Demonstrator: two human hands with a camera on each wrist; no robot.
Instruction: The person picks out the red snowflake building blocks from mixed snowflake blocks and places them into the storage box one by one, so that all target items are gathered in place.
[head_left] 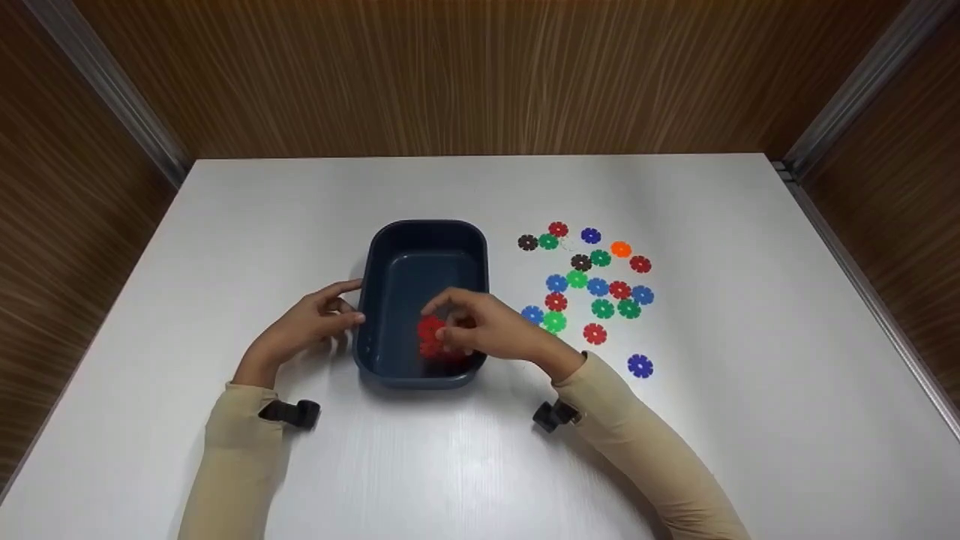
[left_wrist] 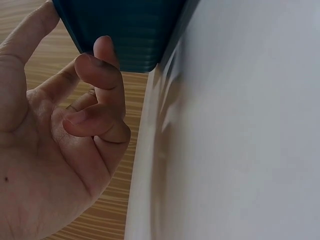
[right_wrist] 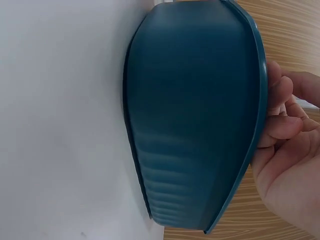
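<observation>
Two hands work at one blue tub (head_left: 420, 380) on the white table (head_left: 420, 465); read its middle as the clock's centre, with 12 pointing away from the person. At 9 o'clock the left hand (head_left: 304, 324) touches the tub's outer wall with thumb and forefinger set apart, while its other fingers curl loosely, around nothing.

At 4 o'clock the right hand (head_left: 495, 326) reaches over the rim, its bent fingers above some red discs (head_left: 429, 330) that lie inside the tub, around 5 to 6 o'clock. Thumb and forefinger tips seem a little apart, but I cannot tell whether they pinch a disc: red lies right behind them, and the right wrist view has the tub wall in the way.

About twenty loose discs (head_left: 595, 334) of mixed colours lie on the table towards 3 o'clock, several of them red; a purple one (head_left: 640, 366) sits alone between 3 and 4.

Since only red shows in the tub, the step in hand looks like dropping red discs in, sorted by colour. If so, the next move calls for lifting the right hand clear of the rim, then pinching another red one (head_left: 556, 301) at 3 o'clock without nudging its neighbours.
</observation>
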